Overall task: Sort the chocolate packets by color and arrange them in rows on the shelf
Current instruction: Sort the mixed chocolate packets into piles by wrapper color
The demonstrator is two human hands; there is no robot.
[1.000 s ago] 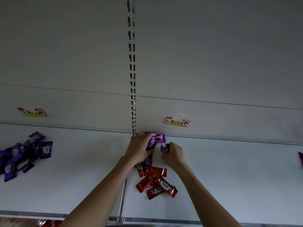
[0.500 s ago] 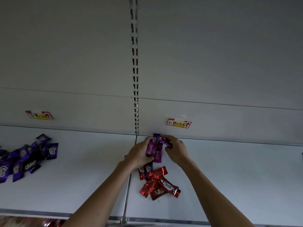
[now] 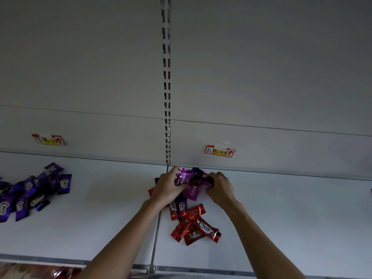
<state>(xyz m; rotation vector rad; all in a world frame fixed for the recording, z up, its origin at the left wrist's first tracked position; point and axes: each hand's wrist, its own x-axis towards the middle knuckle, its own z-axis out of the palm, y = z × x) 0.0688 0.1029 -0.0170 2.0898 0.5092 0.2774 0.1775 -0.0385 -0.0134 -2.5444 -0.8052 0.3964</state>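
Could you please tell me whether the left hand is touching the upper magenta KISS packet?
Touching. The head view shows the left hand gripping the upper magenta KISS packet, with its fingers curled over the wrapper.

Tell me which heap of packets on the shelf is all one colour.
The heap at the far left: every packet visible in it is purple. The middle heap mixes red packets with purple ones.

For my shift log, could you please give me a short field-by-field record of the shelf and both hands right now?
left hand: grips a magenta KISS packet
right hand: pinches a dark purple packet
red packets: loose heap on the shelf, below the hands
purple pile: heaped at the shelf's left
price labels: two, on the back panel
rows: none formed yet
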